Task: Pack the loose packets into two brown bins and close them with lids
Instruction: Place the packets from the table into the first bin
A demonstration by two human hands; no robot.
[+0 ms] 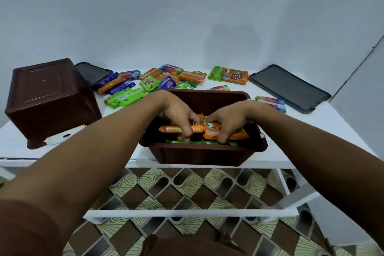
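An open brown bin [199, 154] stands at the table's front edge, with green packets on its bottom. Both hands reach into it. My left hand [176, 114] grips an orange packet [170, 129] lying across the bin. My right hand [230, 118] grips a second orange packet [216, 131] beside it. A second brown bin [47, 97] lies upside down at the left. Several loose packets [149, 83], orange, green and blue, are scattered behind the open bin. One dark lid [288, 87] lies flat at the right; another dark lid [91, 71] shows behind the overturned bin.
The white table [311, 131] stands against a pale wall. A blue and green packet [270, 103] lies just right of the open bin. Below the table, white rails and a patterned tile floor [187, 193] show.
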